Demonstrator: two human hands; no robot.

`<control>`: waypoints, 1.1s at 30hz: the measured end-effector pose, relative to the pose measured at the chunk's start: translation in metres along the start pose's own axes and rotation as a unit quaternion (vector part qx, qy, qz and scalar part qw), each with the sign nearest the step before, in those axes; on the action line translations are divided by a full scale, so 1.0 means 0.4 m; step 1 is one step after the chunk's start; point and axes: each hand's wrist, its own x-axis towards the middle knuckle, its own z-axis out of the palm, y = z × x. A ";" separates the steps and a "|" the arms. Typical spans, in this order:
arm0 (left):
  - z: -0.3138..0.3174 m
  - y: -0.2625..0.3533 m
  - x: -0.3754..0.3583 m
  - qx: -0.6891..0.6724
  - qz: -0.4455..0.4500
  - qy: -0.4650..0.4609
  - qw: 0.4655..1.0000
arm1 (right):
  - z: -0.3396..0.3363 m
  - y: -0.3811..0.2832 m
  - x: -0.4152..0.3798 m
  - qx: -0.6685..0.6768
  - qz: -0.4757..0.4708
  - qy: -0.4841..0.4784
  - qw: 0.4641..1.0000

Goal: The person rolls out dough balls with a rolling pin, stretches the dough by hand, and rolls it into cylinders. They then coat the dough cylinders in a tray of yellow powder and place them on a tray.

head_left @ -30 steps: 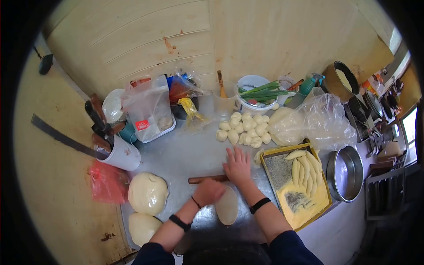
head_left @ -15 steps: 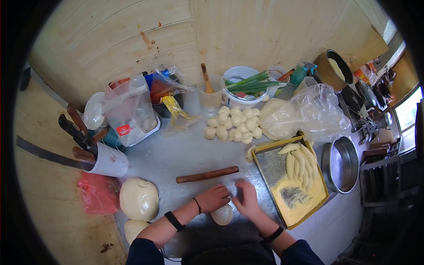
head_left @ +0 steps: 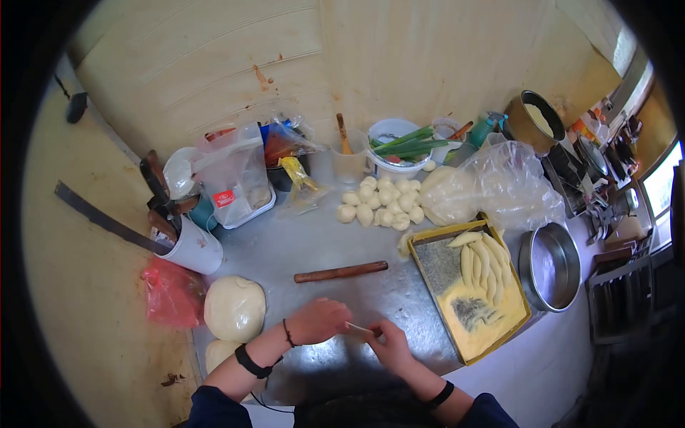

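A small flattened piece of dough (head_left: 359, 330) is stretched between my two hands, seen nearly edge-on above the metal table (head_left: 278, 242). My left hand (head_left: 320, 321) is closed on its left end, and the fingers of my right hand (head_left: 389, 345) pinch the other end. Just beyond them a brown wooden rolling pin (head_left: 341, 272) lies crosswise. To the left sits a big smooth ball of dough (head_left: 234, 309), with another dough lump (head_left: 220, 351) partly behind my left forearm. Right of my hands, a yellow-rimmed tray (head_left: 444, 327) holds several long dough strips (head_left: 487, 265) on yellow flour.
Several small dough balls (head_left: 382, 202) cluster at the back beside a large dough mass under plastic (head_left: 464, 191). A round metal pan (head_left: 551, 267) stands far right. Knives fill a white container (head_left: 198, 247) at left, above a red plastic bag (head_left: 171, 291). A bucket (head_left: 396, 167) holds green onions.
The dough piece that lay on the table under my left hand is now lifted and held between both hands. The whole view has shifted slightly.
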 end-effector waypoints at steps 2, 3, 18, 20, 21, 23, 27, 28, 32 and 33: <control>-0.051 0.034 -0.029 0.041 -0.056 0.029 0.997 | -0.036 -0.064 0.034 -0.044 -0.107 0.001 0.993; -0.054 0.047 -0.043 0.045 -0.058 0.031 0.997 | -0.048 -0.083 0.041 -0.085 -0.206 0.004 0.975; 0.438 0.241 -0.285 0.140 -0.202 0.105 0.964 | -0.029 0.176 -0.252 -0.443 -0.208 -0.169 0.856; 0.422 0.257 -0.289 0.139 -0.206 0.097 0.964 | -0.047 0.153 -0.253 -0.437 -0.198 -0.174 0.860; 0.414 0.264 -0.295 0.105 -0.219 0.072 0.967 | -0.053 0.137 -0.248 -0.427 -0.184 -0.182 0.866; 0.406 0.263 -0.279 0.066 -0.234 0.044 0.969 | -0.027 0.119 -0.218 -0.403 -0.194 -0.151 0.882; 0.471 0.220 -0.190 0.079 -0.248 0.132 0.956 | 0.105 0.163 -0.190 -0.380 -0.203 -0.100 0.897; 0.498 0.215 -0.169 0.073 -0.258 0.138 0.953 | 0.121 0.176 -0.195 -0.405 -0.186 -0.102 0.889; 0.509 0.258 -0.185 0.120 -0.226 0.152 0.955 | 0.119 0.176 -0.263 -0.466 -0.227 -0.105 0.849; 0.506 0.273 -0.197 0.123 -0.223 0.154 0.955 | 0.109 0.169 -0.278 -0.478 -0.228 -0.131 0.838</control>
